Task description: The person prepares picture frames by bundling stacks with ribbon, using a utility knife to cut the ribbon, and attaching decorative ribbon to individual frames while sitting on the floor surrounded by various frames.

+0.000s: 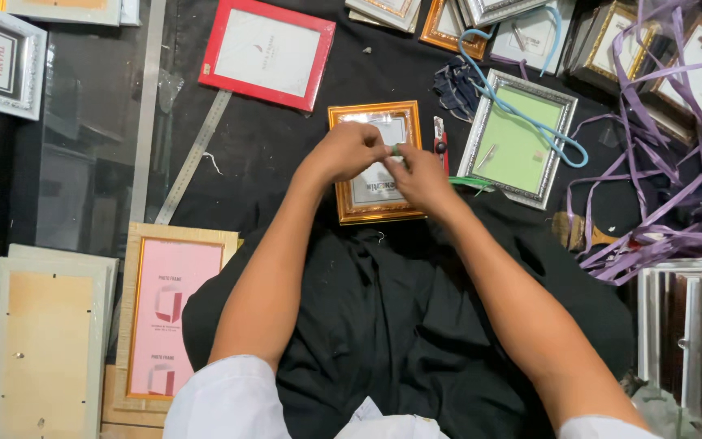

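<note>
A small gold-orange picture frame (359, 213) lies flat on the black cloth (383, 309) in front of me. Both hands are over its middle. My left hand (349, 150) and my right hand (418, 175) meet there, fingertips pinched together on a small green piece (396, 149) between them. A red-handled cutter (439, 140) lies just right of the frame. Beside that sits a silver frame with a green insert (522, 138), with a light blue cord (530, 122) looped across it.
A red frame (266, 53) lies at the top centre. A metal ruler (194, 156) and a glass sheet (83, 138) are at the left. Frames with a pink insert (174, 317) stack at the lower left. Purple ribbon (668, 187) tangles at the right, above silver frames (688, 333).
</note>
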